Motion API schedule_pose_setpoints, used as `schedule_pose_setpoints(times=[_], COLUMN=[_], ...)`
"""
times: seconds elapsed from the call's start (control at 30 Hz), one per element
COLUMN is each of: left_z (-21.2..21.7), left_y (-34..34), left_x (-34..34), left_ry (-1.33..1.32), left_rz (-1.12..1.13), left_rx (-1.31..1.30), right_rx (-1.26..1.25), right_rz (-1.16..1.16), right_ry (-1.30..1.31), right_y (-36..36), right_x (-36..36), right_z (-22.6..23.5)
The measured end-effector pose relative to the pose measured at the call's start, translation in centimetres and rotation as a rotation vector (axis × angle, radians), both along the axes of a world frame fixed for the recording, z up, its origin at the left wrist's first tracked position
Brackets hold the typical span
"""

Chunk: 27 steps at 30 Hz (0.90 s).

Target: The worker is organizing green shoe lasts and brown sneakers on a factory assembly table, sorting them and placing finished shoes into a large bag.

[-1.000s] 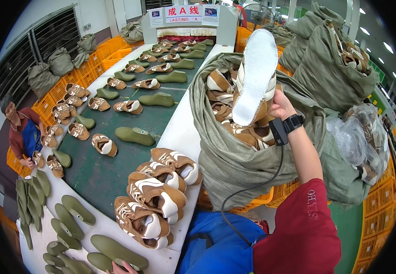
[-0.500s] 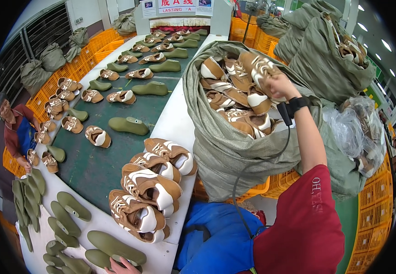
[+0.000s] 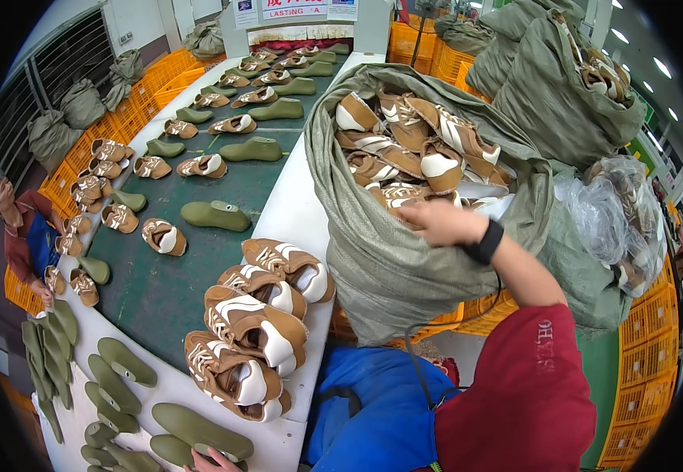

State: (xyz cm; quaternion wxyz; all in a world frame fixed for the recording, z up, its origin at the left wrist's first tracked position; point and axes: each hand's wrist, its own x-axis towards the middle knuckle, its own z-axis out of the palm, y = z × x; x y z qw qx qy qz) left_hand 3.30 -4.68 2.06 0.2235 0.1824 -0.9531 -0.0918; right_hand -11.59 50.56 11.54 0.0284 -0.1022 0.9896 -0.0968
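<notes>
Brown-and-white sneakers point(image 3: 440, 167) fill an open grey-green woven sack point(image 3: 389, 271) on the right. At its near rim is my right hand point(image 3: 452, 223), palm down, fingers bent over a brown sneaker point(image 3: 393, 193) that the hand partly hides. At the lower edge my left hand point(image 3: 214, 462), only partly in view, has its fingers against the end of a green shoe last point(image 3: 200, 429) on the white tabletop. A row of brown-and-white sneakers point(image 3: 256, 326) stands on the table's white edge between my hands.
A green conveyor belt point(image 3: 141, 291) carries sneakers and green lasts in rows. More lasts point(image 3: 113, 385) lie at the lower left. A co-worker point(image 3: 23, 228) stands at the far left. Orange crates point(image 3: 640, 417), a second full sack point(image 3: 554, 86) and a clear plastic bag point(image 3: 617, 220) are at right.
My right hand has let go of the sneaker it held above the sack, which now lies on the pile. It has come down toward the near rim. My left hand stays by the last.
</notes>
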Motion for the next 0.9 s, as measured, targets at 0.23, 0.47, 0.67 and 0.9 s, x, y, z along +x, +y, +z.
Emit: schedule_pose_setpoints(times=[0.23,0.47,0.67,0.9], left_z=[0.7,0.6,-0.5,-2.1], left_y=[0.3,0.5,0.6,-1.2], left_x=[-0.1,-0.2,-0.1,0.5], left_ry=[-0.029,-0.102,0.0,0.038], left_rz=[0.018,0.052,-0.03,0.158], left_rx=[-0.046,-0.063,-0.073,0.194], right_rx=[0.115,-0.247,-0.885,-1.065], right_rz=[-0.005,0.233,0.246,0.1], right_ry=[0.344,0.337,0.076,-0.146], right_y=[-10.0,-17.4,-18.4,-18.2], right_x=[6.6,6.7,3.9,3.5], right_z=[0.1,-3.0,-8.5,-11.3])
